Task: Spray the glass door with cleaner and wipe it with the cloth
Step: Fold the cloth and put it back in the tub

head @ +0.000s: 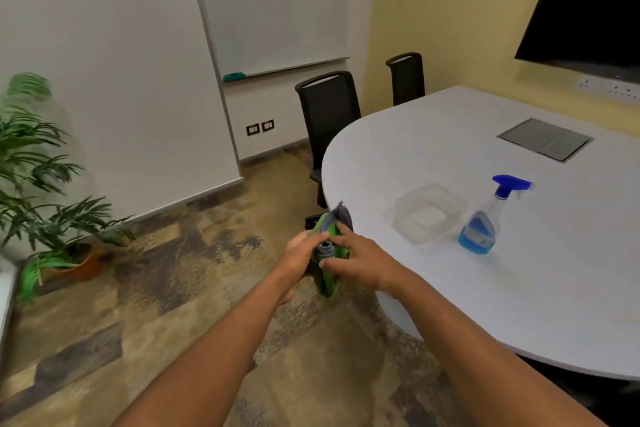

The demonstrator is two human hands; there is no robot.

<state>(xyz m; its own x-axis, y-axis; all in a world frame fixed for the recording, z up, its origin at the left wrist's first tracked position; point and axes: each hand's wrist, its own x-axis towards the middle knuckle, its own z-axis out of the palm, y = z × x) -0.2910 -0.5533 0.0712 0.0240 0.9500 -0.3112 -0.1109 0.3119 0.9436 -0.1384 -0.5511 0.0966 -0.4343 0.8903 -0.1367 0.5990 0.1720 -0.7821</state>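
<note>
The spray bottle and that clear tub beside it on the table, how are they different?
The spray bottle stands tall and upright; the clear tub sits low and wide. The spray bottle holds blue liquid and has a blue trigger head; the clear tub is colourless, open-topped and looks empty. Both are see-through and rest untouched on the white table, close together.

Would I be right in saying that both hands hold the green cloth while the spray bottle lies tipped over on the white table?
Not quite: in the head view the spray bottle stands upright on the white table. Both hands, left and right, do hold the green cloth.
</note>
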